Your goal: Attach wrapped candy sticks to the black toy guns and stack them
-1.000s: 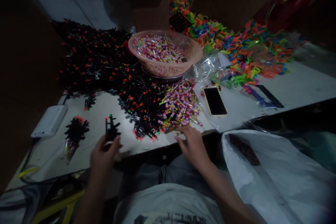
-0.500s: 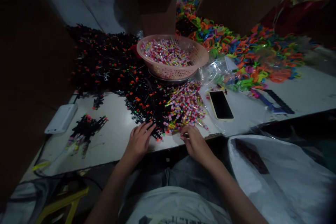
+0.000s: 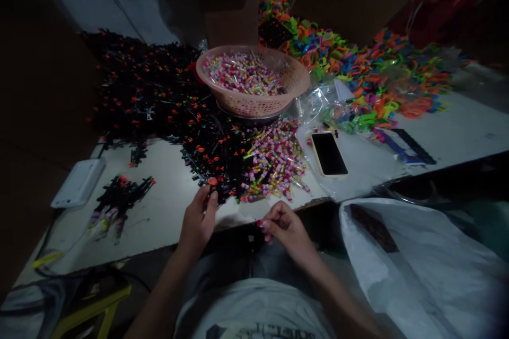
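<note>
My left hand [image 3: 201,217] is closed on a black plastic piece with an orange tip [image 3: 212,181], raised at the front of a heap of similar black pieces [image 3: 207,148]. Between the thumb and fingers of my right hand [image 3: 284,228] is a small pink-and-red piece [image 3: 260,223], held just off the table's front edge. Most of it is hidden by the fingers. A pile of small pink, white and yellow wrapped tubes [image 3: 274,161] lies beyond my right hand, touching the black heap.
A pink perforated basket [image 3: 254,103] full of the same tubes stands behind. Colourful plastic pieces [image 3: 369,74] are heaped at the back right. A phone [image 3: 329,153] lies right; a white power bank [image 3: 78,183] and a black bunch [image 3: 119,198] lie left. A white sack [image 3: 429,270] hangs below.
My left hand has lifted an orange-tipped black piece from the heap. My right hand has drawn back from the pile toward me with a small pink-and-red piece. The view has shifted slightly.
</note>
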`<state>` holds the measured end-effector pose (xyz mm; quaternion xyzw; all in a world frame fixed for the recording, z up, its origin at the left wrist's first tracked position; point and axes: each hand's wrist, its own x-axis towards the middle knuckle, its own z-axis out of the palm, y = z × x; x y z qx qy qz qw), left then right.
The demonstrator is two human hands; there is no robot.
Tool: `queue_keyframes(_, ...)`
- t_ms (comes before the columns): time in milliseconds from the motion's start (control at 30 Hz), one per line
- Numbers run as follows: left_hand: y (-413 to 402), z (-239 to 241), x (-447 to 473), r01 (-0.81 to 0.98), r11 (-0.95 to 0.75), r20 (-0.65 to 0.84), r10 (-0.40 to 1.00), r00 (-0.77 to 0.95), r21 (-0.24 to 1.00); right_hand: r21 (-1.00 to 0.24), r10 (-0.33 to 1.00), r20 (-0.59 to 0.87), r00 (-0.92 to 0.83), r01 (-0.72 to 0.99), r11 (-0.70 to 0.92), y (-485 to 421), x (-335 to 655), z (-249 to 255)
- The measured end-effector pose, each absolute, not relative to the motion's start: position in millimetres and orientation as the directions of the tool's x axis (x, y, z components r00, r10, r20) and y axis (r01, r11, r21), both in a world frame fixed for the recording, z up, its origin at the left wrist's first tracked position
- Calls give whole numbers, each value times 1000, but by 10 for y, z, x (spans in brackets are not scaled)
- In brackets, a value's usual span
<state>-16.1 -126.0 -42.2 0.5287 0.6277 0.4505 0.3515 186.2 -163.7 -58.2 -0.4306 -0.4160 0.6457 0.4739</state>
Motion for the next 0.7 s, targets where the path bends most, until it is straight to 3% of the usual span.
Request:
queue_keyframes(33, -1306, -422, -88, 148, 140, -105, 970, -218, 979, -953, 974, -144, -175, -240, -184, -1641, 1832, -573)
queue_keyframes(100, -1394, -425, 60, -195, 303, -330, 935, -127, 933, -984, 987, -75, -142, -152, -97, -1650, 1780, -569)
queue_keyframes(200, -1504, -414, 233, -408, 391, -420, 907, 18, 825, -999, 996, 30, -84, -22, 28, -1669, 1736, -590)
queue_keyframes(367, -1620, -351, 342, -448, 355, -409, 912, -25, 821, -996, 997, 72, 18, 55, 71, -1713, 1736, -589)
queue_keyframes(600, -1676, -405, 378, -398, 285, -350, 931, -99, 872, -955, 988, 138, -65, 255, 150, -1734, 1751, -518)
queue_keyframes(700, -1692, -460, 380, -373, 287, -350, 930, -112, 882, -915, 990, 101, -95, 382, 131, -1721, 1726, -507)
